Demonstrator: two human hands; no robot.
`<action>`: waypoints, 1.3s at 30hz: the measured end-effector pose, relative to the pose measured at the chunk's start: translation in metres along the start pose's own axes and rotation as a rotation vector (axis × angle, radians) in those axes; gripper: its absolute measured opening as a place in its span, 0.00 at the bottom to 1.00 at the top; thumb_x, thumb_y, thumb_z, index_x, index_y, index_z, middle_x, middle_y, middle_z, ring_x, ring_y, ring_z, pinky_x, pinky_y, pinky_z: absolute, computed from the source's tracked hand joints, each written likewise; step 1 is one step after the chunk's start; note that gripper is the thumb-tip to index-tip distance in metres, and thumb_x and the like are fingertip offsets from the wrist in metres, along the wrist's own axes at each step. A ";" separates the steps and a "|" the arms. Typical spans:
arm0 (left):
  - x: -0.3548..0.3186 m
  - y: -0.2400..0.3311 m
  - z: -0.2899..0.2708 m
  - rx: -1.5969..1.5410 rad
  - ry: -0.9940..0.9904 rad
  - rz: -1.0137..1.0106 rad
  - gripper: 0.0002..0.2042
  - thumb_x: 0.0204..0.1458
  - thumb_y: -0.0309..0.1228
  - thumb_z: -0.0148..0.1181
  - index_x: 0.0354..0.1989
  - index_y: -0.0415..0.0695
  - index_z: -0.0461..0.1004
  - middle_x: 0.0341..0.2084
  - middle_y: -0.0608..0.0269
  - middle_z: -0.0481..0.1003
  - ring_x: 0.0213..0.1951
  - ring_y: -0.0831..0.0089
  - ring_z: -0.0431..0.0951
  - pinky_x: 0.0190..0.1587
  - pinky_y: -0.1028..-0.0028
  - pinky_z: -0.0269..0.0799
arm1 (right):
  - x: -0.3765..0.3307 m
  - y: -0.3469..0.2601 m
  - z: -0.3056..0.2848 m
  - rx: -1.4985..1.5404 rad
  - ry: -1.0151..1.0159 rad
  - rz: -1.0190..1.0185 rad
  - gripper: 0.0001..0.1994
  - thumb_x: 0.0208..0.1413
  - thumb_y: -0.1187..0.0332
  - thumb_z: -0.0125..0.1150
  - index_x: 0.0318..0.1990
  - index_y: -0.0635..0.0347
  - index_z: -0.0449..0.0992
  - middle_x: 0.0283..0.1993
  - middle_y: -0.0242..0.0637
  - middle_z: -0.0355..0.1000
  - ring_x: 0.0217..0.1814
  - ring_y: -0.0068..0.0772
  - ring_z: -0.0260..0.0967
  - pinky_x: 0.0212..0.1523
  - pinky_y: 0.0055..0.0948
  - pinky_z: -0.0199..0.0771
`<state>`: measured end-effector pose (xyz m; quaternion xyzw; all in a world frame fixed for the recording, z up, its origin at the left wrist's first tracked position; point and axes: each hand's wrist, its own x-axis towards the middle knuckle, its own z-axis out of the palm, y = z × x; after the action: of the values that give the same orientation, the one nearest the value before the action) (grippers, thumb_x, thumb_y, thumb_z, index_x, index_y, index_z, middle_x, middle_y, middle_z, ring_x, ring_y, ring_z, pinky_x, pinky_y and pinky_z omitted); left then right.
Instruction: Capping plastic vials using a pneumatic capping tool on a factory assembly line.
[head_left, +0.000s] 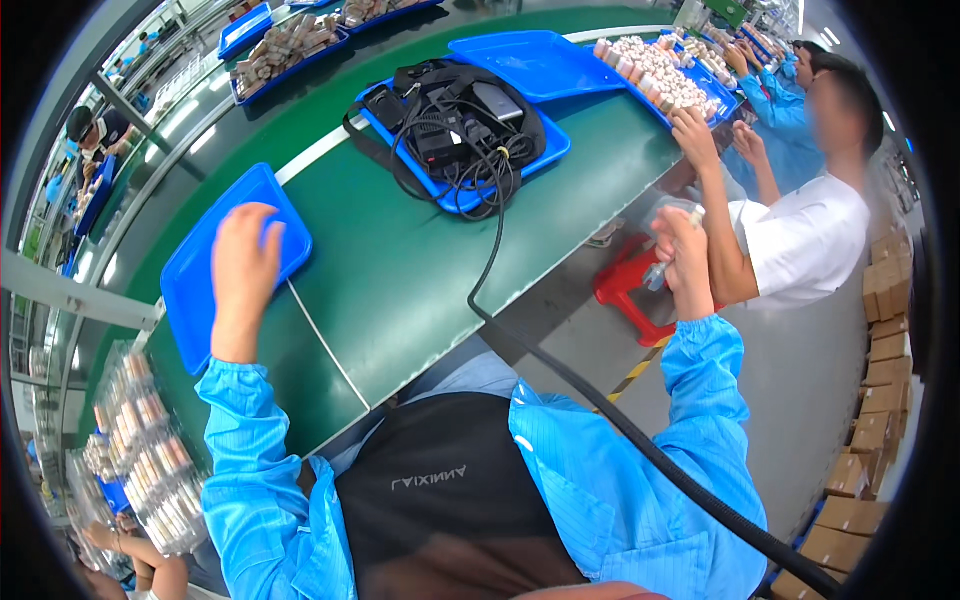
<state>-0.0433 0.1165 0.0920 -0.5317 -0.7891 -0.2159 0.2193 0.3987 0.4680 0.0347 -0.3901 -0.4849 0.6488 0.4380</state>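
Observation:
My left hand is over an upright-edged blue tray on the left of the green table. Its thumb stands apart from the fingers and nothing shows in it; whether it touches the tray I cannot tell. Out to the right, past the table edge, my right hand is raised with its fingers closed around a small clear plastic item. A whitish end shows above the fingers, but its exact kind is too blurred to tell.
A blue tray holds tangled black cables and devices; one thick cable runs toward me. Behind it lies another blue tray. At right, a co-worker in white reaches toward a tray of small pale tubes. A red stool stands below.

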 end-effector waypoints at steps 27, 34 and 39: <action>-0.112 -0.224 -0.090 -1.160 0.051 -1.290 0.15 0.53 0.29 0.58 0.47 0.32 0.73 0.38 0.55 0.78 0.39 0.67 0.79 0.42 0.69 0.77 | 0.289 0.023 0.140 0.124 -0.145 0.427 0.11 0.57 0.63 0.63 0.35 0.61 0.69 0.20 0.28 0.64 0.13 0.13 0.51 0.11 0.15 0.52; 0.053 -0.200 -0.057 -1.353 0.009 -1.040 0.15 0.55 0.26 0.59 0.51 0.35 0.72 0.43 0.56 0.78 0.42 0.66 0.80 0.49 0.67 0.78 | 0.301 0.031 0.146 0.014 -0.162 0.312 0.17 0.61 0.56 0.63 0.43 0.57 0.66 0.42 0.51 0.77 0.15 0.14 0.51 0.13 0.16 0.55; 0.211 -0.086 0.026 -1.549 -0.129 -0.791 0.14 0.53 0.24 0.63 0.47 0.41 0.71 0.40 0.61 0.77 0.42 0.69 0.78 0.50 0.69 0.77 | 0.257 0.005 0.103 -0.082 -0.159 0.293 0.23 0.61 0.54 0.62 0.49 0.67 0.67 0.48 0.53 0.77 0.18 0.15 0.52 0.17 0.16 0.57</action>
<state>-0.1981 0.2592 0.1831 -0.2294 -0.5577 -0.7215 -0.3403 0.2218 0.6813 0.0324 -0.4215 -0.4821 0.7141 0.2826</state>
